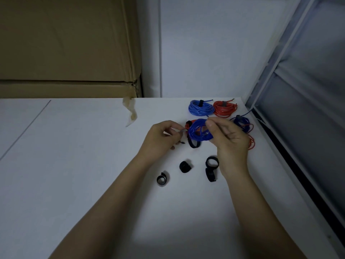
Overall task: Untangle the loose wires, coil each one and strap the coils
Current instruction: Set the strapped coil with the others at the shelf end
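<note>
The blue coil, lifted just in front of two strapped coils, is gripped by the right hand; the left hand pinches its strap end (strapping seems underway). Next: wrap it snugly around.

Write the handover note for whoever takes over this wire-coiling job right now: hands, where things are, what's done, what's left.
Right hand grips the blue coil above the table. Left hand pinches what looks like a strap end beside the coil; a black strap hangs under it, not yet closed.

Done: a strapped blue coil and a strapped red coil at the far edge. A dark blue coil behind the right hand also carries a strap.

Left: close this strap. Red wire lies by the right hand, partly hidden; its state is unclear. Spare straps lie nearer: one, another, and a pair.
</note>
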Tool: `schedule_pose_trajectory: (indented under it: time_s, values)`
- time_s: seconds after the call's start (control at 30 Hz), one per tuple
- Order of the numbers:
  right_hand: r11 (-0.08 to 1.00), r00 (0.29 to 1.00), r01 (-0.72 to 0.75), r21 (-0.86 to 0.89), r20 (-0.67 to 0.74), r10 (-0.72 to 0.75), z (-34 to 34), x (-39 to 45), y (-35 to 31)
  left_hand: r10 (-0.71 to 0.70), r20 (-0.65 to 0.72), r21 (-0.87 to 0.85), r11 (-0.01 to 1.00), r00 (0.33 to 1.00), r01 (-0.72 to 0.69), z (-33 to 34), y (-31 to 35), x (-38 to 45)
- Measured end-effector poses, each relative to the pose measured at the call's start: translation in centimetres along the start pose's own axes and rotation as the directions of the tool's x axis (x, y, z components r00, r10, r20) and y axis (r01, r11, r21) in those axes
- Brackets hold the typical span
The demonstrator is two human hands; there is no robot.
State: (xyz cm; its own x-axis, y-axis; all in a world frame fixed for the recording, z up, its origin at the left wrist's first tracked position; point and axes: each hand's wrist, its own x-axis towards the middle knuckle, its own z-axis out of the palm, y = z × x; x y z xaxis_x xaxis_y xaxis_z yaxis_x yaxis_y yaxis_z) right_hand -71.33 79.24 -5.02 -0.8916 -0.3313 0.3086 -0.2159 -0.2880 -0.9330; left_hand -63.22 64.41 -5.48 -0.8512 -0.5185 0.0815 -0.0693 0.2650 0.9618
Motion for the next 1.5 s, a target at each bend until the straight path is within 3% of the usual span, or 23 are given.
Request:
schedule_pose_trajectory:
  time_s: [0.17, 0.47, 0.73, 0.87, 1.07, 1.3, 1.5]
  values:
    - [0.999, 0.996, -0.038, -0.034, 0.077, 0.040, 0.53, -0.29, 0.25, -0.019, 0.086, -0.135, 0.990, 0.996, 0.030, 0.68, 0.11, -0.12]
    - [1.000, 1.000, -0.016, -0.003, 0.005, 0.016, 0.56, -0.16, 0.12, -0.084, 0.186, -0.313, 0.939, 0.979, 0.140, 0.22, 0.09, -0.19]
    - [0.994, 0.990, -0.095, 0.045, 0.109, 0.090, 0.22, -0.05, -0.11, -0.067, 0.109, -0.249, 0.964, 0.992, 0.092, 0.17, 0.17, 0.11]
    - [0.985, 0.972, -0.160, 0.068, 0.184, 0.145, 0.22, -0.04, 0.06, -0.032, 0.150, -0.238, 0.969, 0.988, 0.067, -0.03, 0.41, 0.10]
    - [0.986, 0.988, -0.139, 0.088, 0.084, 0.131, 0.44, -0.06, 0.13, -0.008, 0.216, -0.268, 0.961, 0.976, 0.067, 0.14, 0.46, -0.06]
    - [0.994, 0.990, -0.099, 0.039, 0.102, 0.095, 0.45, 0.02, 0.09, 0.017, 0.200, -0.234, 0.972, 0.980, 0.031, 0.26, 0.44, 0.02]
    - [0.993, 0.994, -0.107, 0.041, 0.030, 0.106, 0.19, 0.09, 0.28, 0.062, 0.297, -0.251, 0.968, 0.953, 0.016, 0.26, 0.47, -0.27]
